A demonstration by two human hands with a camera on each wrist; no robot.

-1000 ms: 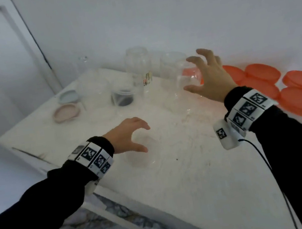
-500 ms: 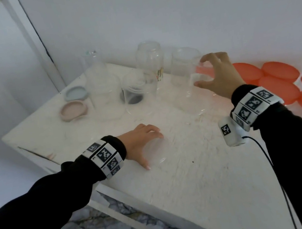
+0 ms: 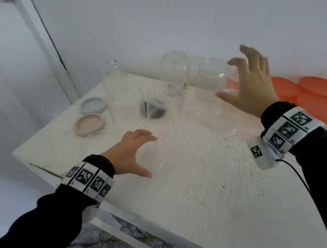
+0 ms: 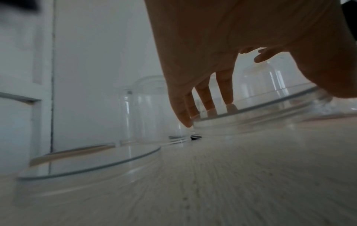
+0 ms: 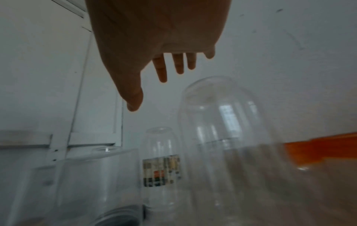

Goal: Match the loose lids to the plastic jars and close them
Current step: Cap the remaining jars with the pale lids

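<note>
Several clear plastic jars stand mouth-down at the back of the white table [image 3: 201, 193]. My left hand [image 3: 150, 156] is spread low over a flat clear lid [image 3: 163, 155], gripping it across. In the left wrist view its fingertips [image 4: 209, 107] touch the far rim of this clear lid [image 4: 251, 116]. My right hand [image 3: 227, 78] hovers with fingers spread wide beside a clear jar [image 3: 211, 77] and holds nothing. From the right wrist view, the right hand [image 5: 147, 91] hangs above and left of that jar [image 5: 222, 122].
A blue-grey lid [image 3: 92, 105] and a pink lid [image 3: 89, 124] lie at the back left, with a second clear lid [image 4: 86, 162] near them. Several orange lids [image 3: 319, 88] lie on the right. A labelled jar [image 3: 174, 70] and a dark lid [image 3: 154, 113] sit mid-back.
My left hand came down onto the clear lid and spread across it. My right hand stayed by the clear jar and its fingers opened wider and lifted.
</note>
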